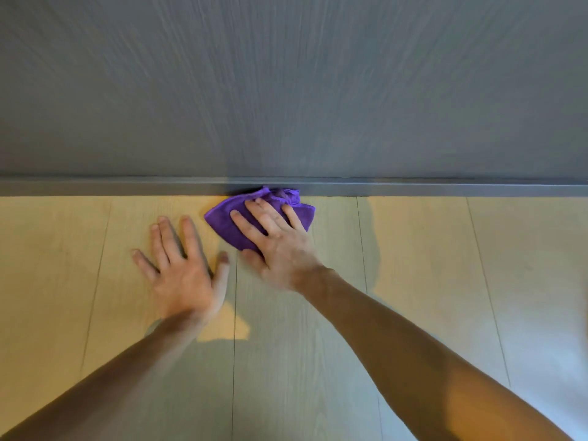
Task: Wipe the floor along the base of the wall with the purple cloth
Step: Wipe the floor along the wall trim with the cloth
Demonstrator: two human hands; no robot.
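A crumpled purple cloth [227, 222] lies on the pale wood-plank floor [429, 265], its far edge bunched against the grey skirting board [127, 187] at the foot of the grey wall [286, 90]. My right hand [275, 240] presses flat on top of the cloth with fingers spread, the thumb at the cloth's near edge; the hand is slightly blurred. My left hand [183, 265] rests palm down on the bare floor just left of the cloth, fingers apart, holding nothing.
The skirting board runs the full width of the view. Floor planks with thin dark seams stretch left and right of my hands. My shadow darkens the floor between and to the right of my arms.
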